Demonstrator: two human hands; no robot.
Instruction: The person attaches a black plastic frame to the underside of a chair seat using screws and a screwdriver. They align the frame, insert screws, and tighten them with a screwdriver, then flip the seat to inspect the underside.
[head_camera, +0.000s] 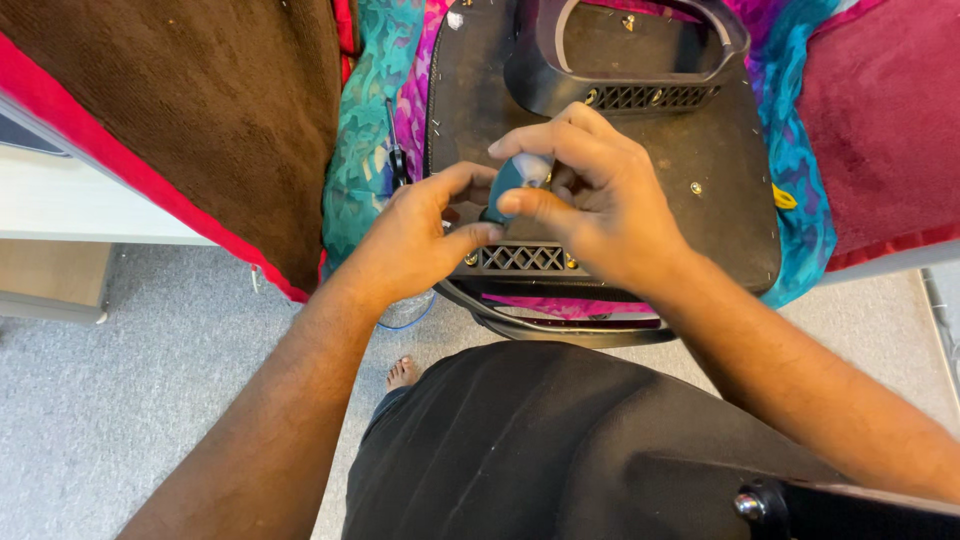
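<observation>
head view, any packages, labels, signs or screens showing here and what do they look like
None can be made out: no package, label, sign or screen.
The hands hold only a small teal and pale object over a dark flat bag with lattice trim, on colourful cloth.

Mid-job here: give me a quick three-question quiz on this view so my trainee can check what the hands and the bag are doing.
1. True or false: the right hand pinches a small teal object between its fingertips.
2. What does the left hand rest its fingers beside? A) the lattice-cut strip at the near edge of the dark bag panel B) the brown cloth C) the grey carpet
3. Fill in: the dark bag panel lies on a patterned cloth of teal and ____.

Key: 1 true; 2 A; 3 pink.
</observation>
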